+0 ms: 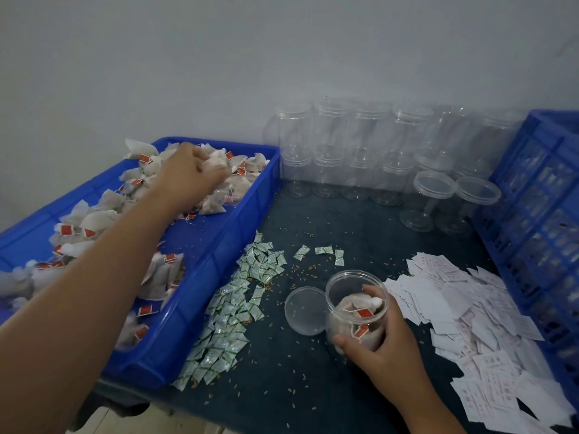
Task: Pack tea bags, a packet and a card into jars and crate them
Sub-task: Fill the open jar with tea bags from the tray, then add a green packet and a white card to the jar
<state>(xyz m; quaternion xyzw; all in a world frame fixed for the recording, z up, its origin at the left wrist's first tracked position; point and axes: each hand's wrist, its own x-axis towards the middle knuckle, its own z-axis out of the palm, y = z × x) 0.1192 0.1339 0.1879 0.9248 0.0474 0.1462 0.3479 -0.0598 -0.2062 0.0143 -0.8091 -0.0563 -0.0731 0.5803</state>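
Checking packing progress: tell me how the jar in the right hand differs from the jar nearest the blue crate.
The held jar contains tea bags; the crate-side jar is empty. The held jar is open, its lid lying beside it; the crate-side jar is lidded. The right hand holds the first; no hand touches the second. Both are clear plastic.

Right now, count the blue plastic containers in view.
2. The shallow tray sits on the left, holding tea bags that the left hand grips; the slatted crate stands at the right edge, partly cut off. More could lie outside the frame.
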